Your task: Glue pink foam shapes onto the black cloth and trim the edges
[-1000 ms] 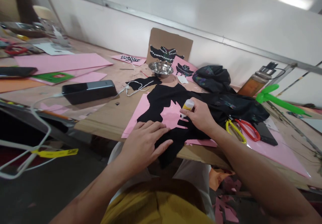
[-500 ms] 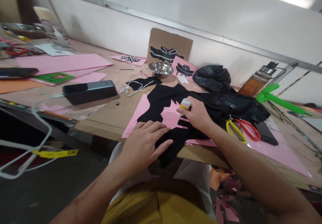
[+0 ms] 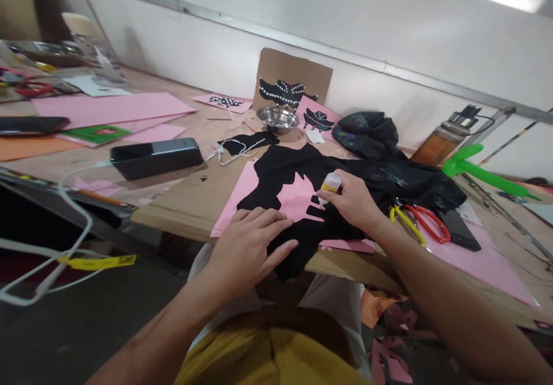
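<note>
My right hand grips a small glue bottle with a clear base and yellow label, tilted nozzle down. Its tip is at the right-hand prongs of a pink paper cutout. That cutout lies on black fabric, which covers part of a pink sheet. Flat on the fabric rests my left hand, fingers stretched out and fingertips at the cutout's lower left edge.
Scissors with yellow and red handles lie right of my right hand, beside a dark phone. Behind the fabric stands a metal bowl. A black power bank with a white cable sits left. A bottle stands back right.
My right hand has moved the glue bottle a little to the right and down, along the cutout's prongs. My left hand stays in place.
</note>
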